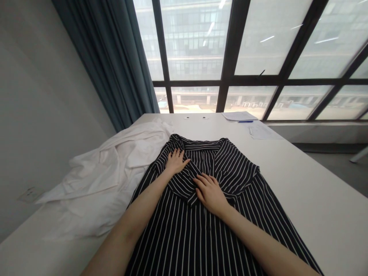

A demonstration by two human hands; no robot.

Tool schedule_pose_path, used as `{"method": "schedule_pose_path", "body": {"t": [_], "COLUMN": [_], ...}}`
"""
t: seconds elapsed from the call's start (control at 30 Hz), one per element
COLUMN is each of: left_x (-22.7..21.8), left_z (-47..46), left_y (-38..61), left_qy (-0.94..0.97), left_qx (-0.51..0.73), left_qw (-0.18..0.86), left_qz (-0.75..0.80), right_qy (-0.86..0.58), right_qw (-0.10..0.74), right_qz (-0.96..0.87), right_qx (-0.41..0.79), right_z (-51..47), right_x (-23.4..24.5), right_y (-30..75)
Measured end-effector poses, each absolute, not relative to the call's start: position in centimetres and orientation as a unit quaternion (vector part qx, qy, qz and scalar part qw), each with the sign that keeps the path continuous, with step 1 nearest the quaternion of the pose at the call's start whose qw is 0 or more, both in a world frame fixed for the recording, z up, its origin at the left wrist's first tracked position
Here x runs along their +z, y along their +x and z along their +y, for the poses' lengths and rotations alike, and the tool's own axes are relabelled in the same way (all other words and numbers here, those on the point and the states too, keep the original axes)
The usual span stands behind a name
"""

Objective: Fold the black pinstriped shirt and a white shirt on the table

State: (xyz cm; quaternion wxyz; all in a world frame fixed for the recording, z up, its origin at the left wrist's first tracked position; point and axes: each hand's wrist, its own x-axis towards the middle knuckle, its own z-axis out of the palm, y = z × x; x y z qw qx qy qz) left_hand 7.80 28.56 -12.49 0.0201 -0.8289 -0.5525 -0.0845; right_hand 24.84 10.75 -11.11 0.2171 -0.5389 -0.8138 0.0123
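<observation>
Black cloth with thin white stripes: the garment (186, 237) lies spread on the white table (290, 184), its long body running out of view at the near end. Right hand (211, 191) rests palm down on the rumpled overlap, fingers loosely bent; whether it pinches any fabric, I cannot tell. Left hand (176, 163) lies farther up, fingers fanned, grasping nothing that I can see. For the smoothing that seems in hand, I would anchor with one palm and sweep the other outward, pressing lightly (the stripes make a handy check for skew). Upper panels (235, 165) look soft and thin, stripes slanting against the straighter ones below. Beside the garment, a white cloth (106, 172) heaps in loose, crumpled folds. Beyond: flat papers (240, 115), a slim blue pen (245, 121), a pleated blue-grey curtain (115, 65), a dark-framed window (198, 42).
</observation>
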Motion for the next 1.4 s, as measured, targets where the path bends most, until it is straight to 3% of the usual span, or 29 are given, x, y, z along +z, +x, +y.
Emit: {"method": "schedule_pose_path", "body": {"t": [0.17, 0.37, 0.47, 0.77, 1.0, 1.23, 1.4], "left_x": [-11.3, -10.5, -11.1, -12.6, -12.0, -11.7, -11.7], "left_z": [27.1, 22.0, 19.8, 19.4, 20.2, 20.2, 19.1], "left_y": [8.2, 10.1, 10.6, 10.1, 9.8, 9.7, 10.1], "left_qy": [-0.838, -0.884, -0.912, -0.895, -0.763, -0.770, -0.848], "left_qx": [-0.139, -0.162, -0.179, -0.253, -0.428, -0.424, -0.349], "left_qw": [0.046, 0.033, -0.016, -0.181, -0.326, -0.326, -0.207], "left_qz": [-0.525, -0.438, -0.368, -0.320, -0.358, -0.348, -0.342], "right_qy": [-0.565, -0.604, -0.594, -0.599, -0.623, -0.595, -0.584], "right_qw": [0.219, 0.066, 0.047, 0.110, 0.206, 0.261, 0.260], "right_qz": [-0.795, -0.791, -0.798, -0.783, -0.744, -0.728, -0.723], "right_qx": [0.015, 0.073, 0.092, 0.123, 0.125, 0.220, 0.263], "right_z": [11.6, 11.8, 11.7, 12.8, 13.6, 13.4, 13.0], "right_x": [-8.1, -5.6, -6.3, -7.1, -6.3, -5.3, -6.1], "right_y": [26.6, 29.8, 30.0, 30.2, 30.0, 30.3, 29.0]}}
